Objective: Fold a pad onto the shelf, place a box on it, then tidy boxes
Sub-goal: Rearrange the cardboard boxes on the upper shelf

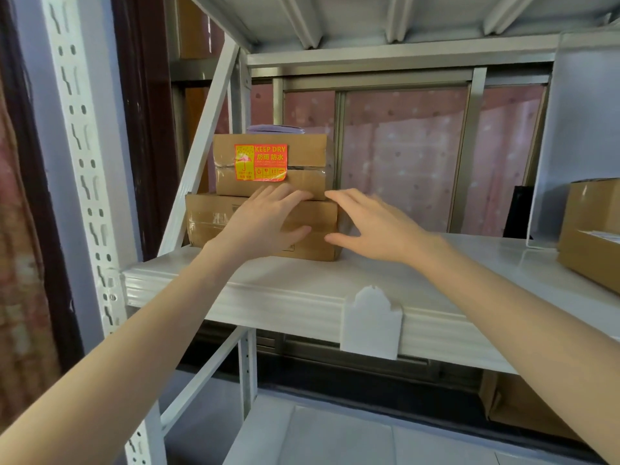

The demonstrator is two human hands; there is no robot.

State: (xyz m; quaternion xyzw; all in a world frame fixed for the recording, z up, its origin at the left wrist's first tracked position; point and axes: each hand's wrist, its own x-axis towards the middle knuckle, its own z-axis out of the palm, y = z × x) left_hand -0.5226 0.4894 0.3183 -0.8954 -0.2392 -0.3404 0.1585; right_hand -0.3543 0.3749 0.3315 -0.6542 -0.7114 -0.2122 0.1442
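A white foam pad (pixel 302 290) lies folded over the middle shelf and hangs over its front edge. On its left end stand two stacked cardboard boxes: a wide lower box (pixel 208 219) and a smaller upper box (pixel 302 156) with an orange KEEP DRY sticker. My left hand (pixel 268 219) rests flat, fingers spread, against the lower box's front, fingertips at the seam between the boxes. My right hand (pixel 372 223) hovers open just right of the stack, fingers pointing left, near the lower box's right corner. Neither hand grips anything.
A purple flat thing (pixel 275 129) lies on top of the upper box. Another cardboard box (pixel 590 236) stands at the right end of the shelf. A white upright post (pixel 84 196) is at left, a diagonal brace (pixel 201 146) behind the stack, another box (pixel 516 407) below right.
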